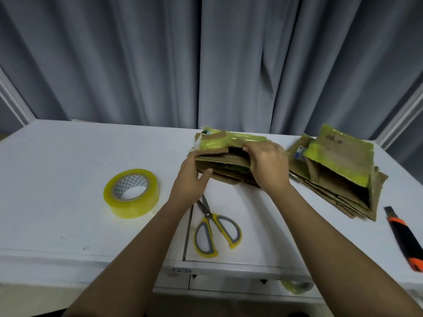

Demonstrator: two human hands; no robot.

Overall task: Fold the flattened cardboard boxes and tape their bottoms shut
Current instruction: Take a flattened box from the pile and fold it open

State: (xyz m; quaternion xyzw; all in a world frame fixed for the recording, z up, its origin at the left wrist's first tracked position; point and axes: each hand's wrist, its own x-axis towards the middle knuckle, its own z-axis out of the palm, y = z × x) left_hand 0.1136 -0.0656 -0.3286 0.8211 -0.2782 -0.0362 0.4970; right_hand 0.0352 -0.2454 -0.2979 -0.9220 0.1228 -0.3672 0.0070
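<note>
I note left hand [191, 179] grip holding box [223, 156] corner; right hand [266, 161] grip on flap; advise squaring sides before tape [131, 193].

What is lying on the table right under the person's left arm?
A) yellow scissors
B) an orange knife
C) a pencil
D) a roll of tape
A: the yellow scissors lie just below the left hand, while the tape roll sits further left and the orange knife lies far right.
</note>
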